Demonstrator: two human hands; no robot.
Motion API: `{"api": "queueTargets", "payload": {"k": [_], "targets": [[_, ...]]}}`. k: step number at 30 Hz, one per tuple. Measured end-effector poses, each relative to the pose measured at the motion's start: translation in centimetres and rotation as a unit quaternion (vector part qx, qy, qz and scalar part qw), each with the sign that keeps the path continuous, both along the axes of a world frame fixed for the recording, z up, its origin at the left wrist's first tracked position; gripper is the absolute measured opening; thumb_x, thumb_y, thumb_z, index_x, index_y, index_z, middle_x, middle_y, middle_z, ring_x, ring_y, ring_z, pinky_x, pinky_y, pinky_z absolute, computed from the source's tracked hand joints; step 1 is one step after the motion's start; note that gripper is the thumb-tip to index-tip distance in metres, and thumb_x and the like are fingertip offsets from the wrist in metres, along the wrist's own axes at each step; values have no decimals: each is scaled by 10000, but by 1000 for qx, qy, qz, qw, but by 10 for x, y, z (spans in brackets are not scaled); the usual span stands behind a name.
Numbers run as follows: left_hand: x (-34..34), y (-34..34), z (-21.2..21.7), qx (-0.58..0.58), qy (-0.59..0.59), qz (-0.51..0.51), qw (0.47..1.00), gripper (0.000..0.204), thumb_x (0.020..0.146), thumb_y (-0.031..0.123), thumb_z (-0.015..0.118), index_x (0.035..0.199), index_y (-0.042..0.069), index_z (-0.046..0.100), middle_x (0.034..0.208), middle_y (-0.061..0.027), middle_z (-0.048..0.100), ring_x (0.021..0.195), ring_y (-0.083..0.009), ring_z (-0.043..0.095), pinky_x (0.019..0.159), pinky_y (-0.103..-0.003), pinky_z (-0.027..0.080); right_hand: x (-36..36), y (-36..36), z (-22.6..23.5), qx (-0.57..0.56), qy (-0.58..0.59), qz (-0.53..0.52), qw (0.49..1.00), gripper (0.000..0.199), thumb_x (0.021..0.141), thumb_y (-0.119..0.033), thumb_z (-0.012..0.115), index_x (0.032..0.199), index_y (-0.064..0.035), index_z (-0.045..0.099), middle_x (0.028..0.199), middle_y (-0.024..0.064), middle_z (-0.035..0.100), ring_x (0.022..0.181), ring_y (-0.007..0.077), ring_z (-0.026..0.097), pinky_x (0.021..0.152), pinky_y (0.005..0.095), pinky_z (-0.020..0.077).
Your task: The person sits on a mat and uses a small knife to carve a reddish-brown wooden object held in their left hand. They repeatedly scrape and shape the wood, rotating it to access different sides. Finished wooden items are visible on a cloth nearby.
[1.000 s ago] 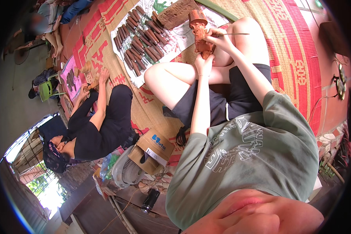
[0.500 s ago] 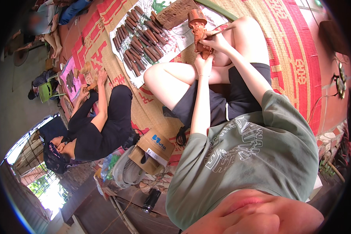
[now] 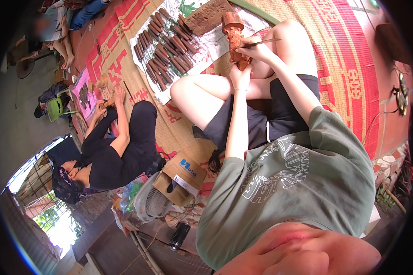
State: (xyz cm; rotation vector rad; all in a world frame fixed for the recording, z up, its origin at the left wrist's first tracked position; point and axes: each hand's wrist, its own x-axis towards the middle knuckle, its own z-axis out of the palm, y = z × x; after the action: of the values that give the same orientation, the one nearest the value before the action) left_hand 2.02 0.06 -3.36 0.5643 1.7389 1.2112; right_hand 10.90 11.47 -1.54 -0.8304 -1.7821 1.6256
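A reddish-brown carved wooden figurine (image 3: 234, 37) stands tilted between my bent legs, its wide, flat-topped end pointing away from me. My left hand (image 3: 240, 77) is closed around its near end, steadying it from below. In my right hand (image 3: 258, 50) is a slim carving tool (image 3: 265, 42), its dark shaft sticking out to the right above the fingers. That hand rests close against the figurine's right side. The tool's working tip is too small to make out against the wood.
Several wooden-handled carving tools (image 3: 167, 48) lie in rows on a white cloth (image 3: 159, 95), beside a brown wooden block (image 3: 209, 16). On the left, a co-worker (image 3: 119, 142) sits holding a wooden piece. Behind are a cardboard box (image 3: 181, 176) and a grey fan (image 3: 152, 201).
The carving tool's shaft has swung to a flatter angle in my right hand. My left hand and the figurine stay nearly still. The co-worker's far hand has shifted slightly toward their body.
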Motion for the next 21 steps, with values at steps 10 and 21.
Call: {"api": "queueTargets", "payload": {"k": [10,21], "targets": [[0,1,4,-8,-4,2,1000,246,653,127,670,780,-42,544,603,-88,598,481,-143,581,472,-272,468,-6,-6,0,31,26,-95,995,189,797,-112,654,706,-23,514,601,3,526,572,63,539,500,222,432],[0,0,4,-2,21,-12,1000,214,670,80,683,775,-36,536,658,-95,609,493,-140,590,467,-248,493,-1,-3,1,1,9,-23,1000,123,809,-86,640,745,-12,565,648,9,561,582,53,521,525,208,434]]}}
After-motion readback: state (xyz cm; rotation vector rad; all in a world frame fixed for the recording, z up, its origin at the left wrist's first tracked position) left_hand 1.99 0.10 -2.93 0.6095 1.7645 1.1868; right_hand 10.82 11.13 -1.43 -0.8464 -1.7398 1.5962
